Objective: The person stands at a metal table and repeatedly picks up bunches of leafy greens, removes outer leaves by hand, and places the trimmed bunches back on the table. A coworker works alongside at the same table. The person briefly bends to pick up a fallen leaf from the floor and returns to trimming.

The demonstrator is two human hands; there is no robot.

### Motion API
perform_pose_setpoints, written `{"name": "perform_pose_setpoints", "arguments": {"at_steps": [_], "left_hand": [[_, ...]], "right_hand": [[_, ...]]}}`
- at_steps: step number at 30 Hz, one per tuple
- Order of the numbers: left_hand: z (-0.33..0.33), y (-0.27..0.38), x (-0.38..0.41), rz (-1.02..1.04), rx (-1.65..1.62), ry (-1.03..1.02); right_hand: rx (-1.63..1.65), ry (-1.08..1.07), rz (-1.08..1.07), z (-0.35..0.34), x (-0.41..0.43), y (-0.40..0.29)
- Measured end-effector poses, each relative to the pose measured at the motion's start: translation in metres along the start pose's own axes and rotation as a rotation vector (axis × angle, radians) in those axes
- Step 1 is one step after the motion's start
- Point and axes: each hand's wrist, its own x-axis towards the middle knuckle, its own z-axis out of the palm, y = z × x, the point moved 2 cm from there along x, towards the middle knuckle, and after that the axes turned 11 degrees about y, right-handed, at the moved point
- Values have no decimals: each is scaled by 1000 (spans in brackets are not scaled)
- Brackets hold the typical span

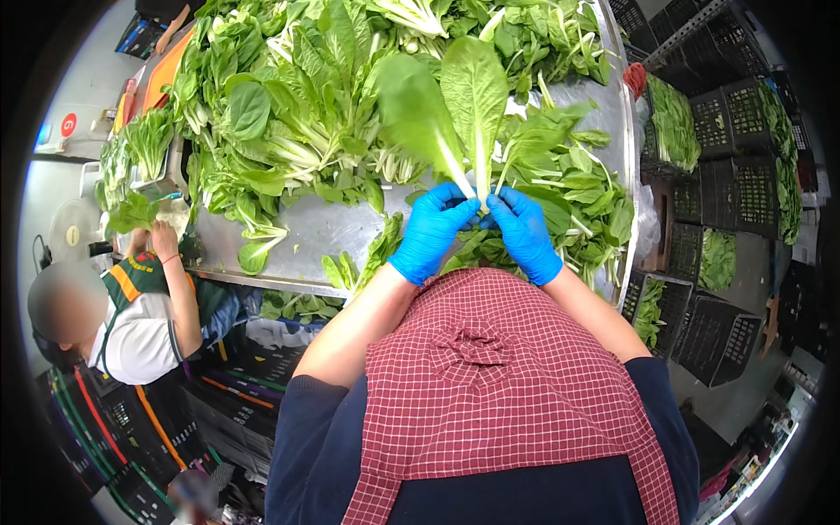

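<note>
My left hand [436,226] and my right hand [520,230], both in blue disposable gloves, meet in front of my chest. Between their fingertips is the white base of a leafy green plant [482,105], its few long leaves fanned away from me. My left fingers pinch a pale stalk, and my right thumb and fingers close on the base. One leaf on the left is blurred. Loose green leaves [577,190] lie beside and beneath my right hand. A large heap of leafy greens [295,111] covers the metal table [321,230] beyond my left hand.
A co-worker [141,315] at the left handles greens by a scale. Black plastic crates [715,328], some with greens, stand on the floor at the right. More dark crates [243,420] are behind the co-worker. The table's raised metal rim [628,216] runs along the right.
</note>
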Motion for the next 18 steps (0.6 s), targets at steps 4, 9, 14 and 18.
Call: {"name": "perform_pose_setpoints", "arguments": {"at_steps": [4, 9, 14, 18], "left_hand": [[4, -4, 0, 6, 21, 6], [11, 4, -4, 81, 146, 112], [14, 1, -3, 74, 118, 53], [4, -9, -3, -5, 161, 72]], "right_hand": [[-37, 52, -55, -7, -6, 16], [-592, 107, -251, -14, -11, 15], [-552, 142, -469, -10, -20, 1], [-144, 113, -94, -12, -19, 16]]}}
